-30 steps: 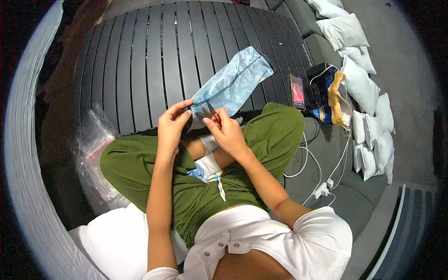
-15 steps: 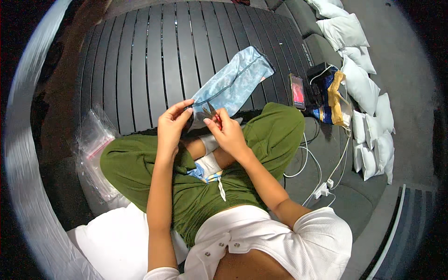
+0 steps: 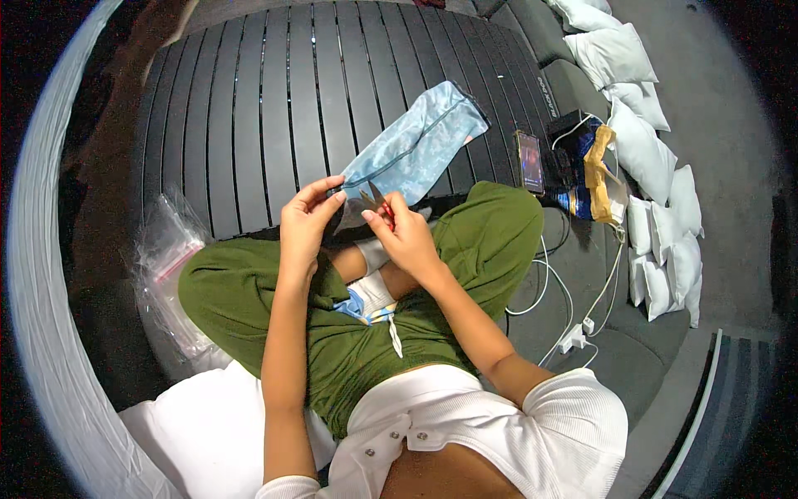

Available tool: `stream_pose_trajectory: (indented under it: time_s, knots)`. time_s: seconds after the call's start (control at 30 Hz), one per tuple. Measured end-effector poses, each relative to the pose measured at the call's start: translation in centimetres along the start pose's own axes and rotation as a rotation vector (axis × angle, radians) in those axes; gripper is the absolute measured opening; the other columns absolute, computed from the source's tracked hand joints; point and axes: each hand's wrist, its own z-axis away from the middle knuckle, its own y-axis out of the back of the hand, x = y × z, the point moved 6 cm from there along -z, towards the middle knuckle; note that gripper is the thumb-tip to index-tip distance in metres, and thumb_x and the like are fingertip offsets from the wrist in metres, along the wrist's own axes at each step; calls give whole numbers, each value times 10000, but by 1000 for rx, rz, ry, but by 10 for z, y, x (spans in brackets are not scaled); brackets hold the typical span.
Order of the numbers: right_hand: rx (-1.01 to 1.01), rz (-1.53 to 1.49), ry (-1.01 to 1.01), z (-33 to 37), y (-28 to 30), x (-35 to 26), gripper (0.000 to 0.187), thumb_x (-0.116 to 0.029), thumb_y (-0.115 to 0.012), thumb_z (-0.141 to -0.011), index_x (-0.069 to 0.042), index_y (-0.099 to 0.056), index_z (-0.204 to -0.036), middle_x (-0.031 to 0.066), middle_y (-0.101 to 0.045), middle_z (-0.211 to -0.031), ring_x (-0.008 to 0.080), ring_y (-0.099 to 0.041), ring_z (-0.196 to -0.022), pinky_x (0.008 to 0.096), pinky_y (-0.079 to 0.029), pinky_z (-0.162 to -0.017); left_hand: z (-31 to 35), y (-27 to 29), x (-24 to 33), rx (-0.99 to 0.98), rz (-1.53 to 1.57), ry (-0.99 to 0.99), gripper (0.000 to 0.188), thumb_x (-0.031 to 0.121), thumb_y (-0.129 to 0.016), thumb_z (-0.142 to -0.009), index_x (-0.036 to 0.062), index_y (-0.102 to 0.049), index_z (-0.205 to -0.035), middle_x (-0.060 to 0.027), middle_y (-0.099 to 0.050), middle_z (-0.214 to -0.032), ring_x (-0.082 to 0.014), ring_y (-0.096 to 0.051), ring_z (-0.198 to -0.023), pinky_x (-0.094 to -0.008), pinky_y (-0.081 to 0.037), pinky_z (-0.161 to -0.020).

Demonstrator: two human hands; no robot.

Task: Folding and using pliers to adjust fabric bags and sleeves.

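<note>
A long piece of light-blue patterned fabric (image 3: 420, 141) with a dark seam down its length lies across the slatted table and reaches back toward me. Its near edge is pinched between the thumb and fingers of my left hand (image 3: 306, 223). In my right hand (image 3: 407, 239) is a small pair of scissors (image 3: 376, 200) with red handles. Their blades stand apart close to the near end of the fabric, beside my left fingertips. Whether the blades touch the cloth is hard to tell.
The dark slatted table (image 3: 274, 108) spans the space ahead. A phone (image 3: 529, 162) lies at its right edge, beside a blue and yellow packet (image 3: 597, 175). White cables run to a plug adapter (image 3: 572, 339). Clear plastic bags (image 3: 173, 279) sit left; white pillows (image 3: 640, 145) line the right.
Both hands stay almost where they were, with the fabric and scissors still held. The scissor blades have shifted only slightly. The phone's screen has gone from pinkish red to darker.
</note>
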Motion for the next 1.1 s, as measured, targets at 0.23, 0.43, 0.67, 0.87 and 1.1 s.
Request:
stream_pose_trajectory:
  time_s: [0.23,0.43,0.67,0.87,1.1]
  knots:
    - [-6,19,-15,0,-1,2,255,-210,-566,-816,-12,-406,-791,82,-446,-555,150,-439,-480,280,-372,-467,-1,2,-3,8,25,29,232,17,-601,-755,13,-602,-987,-1,-594,-855,-39,-504,-717,-172,-412,-660]
    - [-9,26,1,0,-1,3,252,-206,-564,-817,-13,-405,-791,85,-446,-561,149,-430,-480,280,-371,-467,-1,1,-2,9,15,12,231,27,-597,-762,22,-602,-993,17,-581,-812,-28,-477,-662,-160,-392,-601]
    - [-26,5,-36,0,-3,6,257,-208,-564,-817,-12,-400,-795,90,-458,-579,152,-441,-494,283,-374,-476,-2,3,-6,49,26,23,196,58,-584,-782,41,-607,-976,84,-485,-674,3,-336,-549,-145,-260,-477]
    - [-11,-2,-14,1,-3,8,264,-218,-566,-816,-11,-403,-796,92,-460,-582,154,-445,-498,284,-376,-480,-2,3,-7,35,58,39,184,88,-580,-795,46,-607,-973,81,-497,-684,5,-340,-536,-146,-265,-468]
    - [-13,14,-25,0,-3,8,265,-224,-564,-817,-10,-409,-789,92,-460,-582,154,-447,-500,284,-378,-480,-1,1,-6,46,64,62,204,86,-573,-799,44,-600,-997,71,-519,-716,7,-369,-554,-136,-293,-488]
